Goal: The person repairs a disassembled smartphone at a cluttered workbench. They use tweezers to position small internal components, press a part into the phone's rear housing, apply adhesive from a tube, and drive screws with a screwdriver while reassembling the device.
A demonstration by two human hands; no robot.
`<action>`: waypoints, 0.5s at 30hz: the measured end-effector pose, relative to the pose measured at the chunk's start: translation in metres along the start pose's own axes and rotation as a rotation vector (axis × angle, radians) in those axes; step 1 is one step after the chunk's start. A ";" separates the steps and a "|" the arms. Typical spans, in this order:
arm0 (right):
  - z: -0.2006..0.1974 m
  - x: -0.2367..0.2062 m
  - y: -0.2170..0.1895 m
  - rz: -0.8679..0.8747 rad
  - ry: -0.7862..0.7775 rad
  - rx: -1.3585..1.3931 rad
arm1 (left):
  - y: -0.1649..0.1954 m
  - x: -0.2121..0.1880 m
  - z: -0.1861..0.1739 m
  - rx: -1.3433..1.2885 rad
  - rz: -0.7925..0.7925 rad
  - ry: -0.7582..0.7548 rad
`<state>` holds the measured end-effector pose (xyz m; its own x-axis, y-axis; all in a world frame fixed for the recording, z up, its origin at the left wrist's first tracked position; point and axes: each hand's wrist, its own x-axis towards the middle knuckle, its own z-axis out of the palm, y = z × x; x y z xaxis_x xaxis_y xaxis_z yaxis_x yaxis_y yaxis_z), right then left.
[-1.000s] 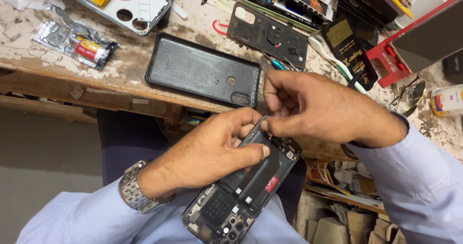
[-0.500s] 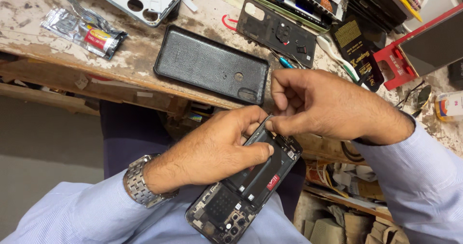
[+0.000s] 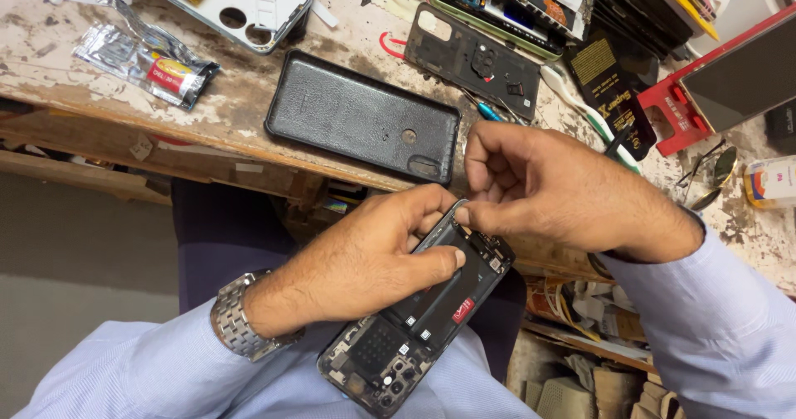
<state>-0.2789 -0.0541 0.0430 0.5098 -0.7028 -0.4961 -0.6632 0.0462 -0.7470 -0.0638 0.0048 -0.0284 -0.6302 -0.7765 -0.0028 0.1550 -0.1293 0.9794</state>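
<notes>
Below the bench point(image 3: 249, 137) edge, the left hand point(image 3: 365, 261) grips the opened phone point(image 3: 423, 319) lying diagonally, while the right hand point(image 3: 564, 191) pinches its upper end.

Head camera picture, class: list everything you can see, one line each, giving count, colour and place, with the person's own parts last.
Opened phone: one, black, held over the lap below the bench edge.
Phone back cover: one, black, on the bench, centre.
Phone frame: one, silver, bench top left.
Foil packet: one, silver with red and yellow, bench left.
Inner phone plate: one, dark, above the cover.
Red holder with screen: one, bench right.
Workbench: one, worn whitish wood.
Wristwatch: one, steel, left wrist.
Left hand: grip around the phone.
Right hand: fingertips pinching at the phone's top edge.
</notes>
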 end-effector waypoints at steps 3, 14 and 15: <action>0.001 -0.003 -0.003 -0.011 0.032 0.010 | 0.004 0.000 0.000 0.068 -0.073 0.023; 0.001 -0.010 -0.002 -0.023 0.113 0.129 | 0.012 0.006 0.004 0.122 -0.026 0.140; 0.002 -0.010 -0.004 -0.072 0.127 0.144 | 0.012 0.006 0.003 0.128 0.004 0.153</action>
<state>-0.2804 -0.0462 0.0505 0.4733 -0.7917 -0.3864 -0.5377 0.0878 -0.8386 -0.0682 0.0003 -0.0161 -0.5055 -0.8626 -0.0200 0.0534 -0.0545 0.9971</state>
